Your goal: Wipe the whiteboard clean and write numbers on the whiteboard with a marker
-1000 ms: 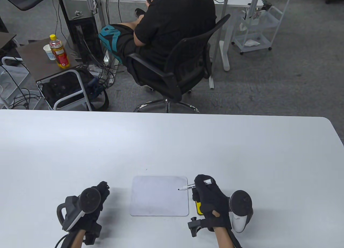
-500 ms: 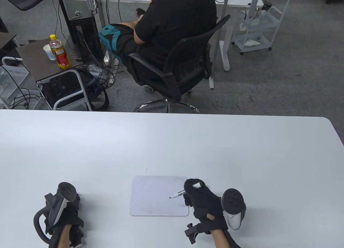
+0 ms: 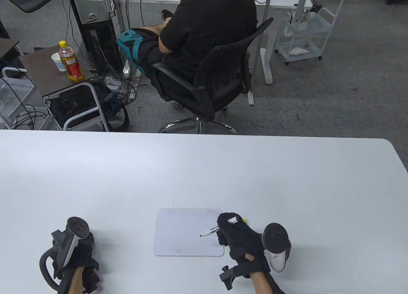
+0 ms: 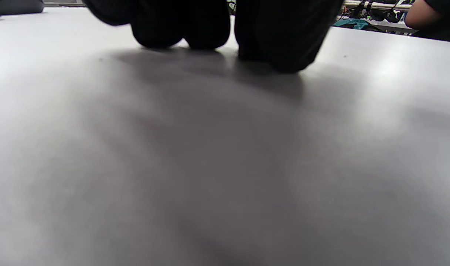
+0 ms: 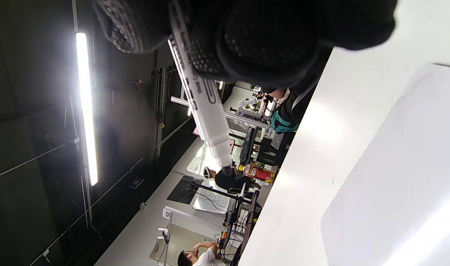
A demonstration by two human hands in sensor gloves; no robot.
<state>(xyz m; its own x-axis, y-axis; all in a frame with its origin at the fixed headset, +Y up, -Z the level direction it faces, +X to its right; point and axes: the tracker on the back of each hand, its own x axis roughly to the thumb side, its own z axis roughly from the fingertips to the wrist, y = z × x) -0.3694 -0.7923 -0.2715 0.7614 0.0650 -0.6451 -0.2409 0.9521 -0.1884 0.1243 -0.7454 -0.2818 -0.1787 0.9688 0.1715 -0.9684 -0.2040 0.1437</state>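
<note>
Two hands, whiteboard (image 3: 188, 232) between, right (image 3: 242, 239) pinching marker (image 3: 212, 230)

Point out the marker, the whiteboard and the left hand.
marker (image 3: 211, 231): table view, middle of its white barrel.
whiteboard (image 3: 181, 233): table view, bare middle of its surface.
left hand (image 3: 79, 259): table view, back of the glove.

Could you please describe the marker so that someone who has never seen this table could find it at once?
On the large white table, find the small white rounded-corner whiteboard near the front edge. Over its right side, the black-gloved right hand holds a slim white marker with a black tip, the only pen-shaped thing there.
</note>
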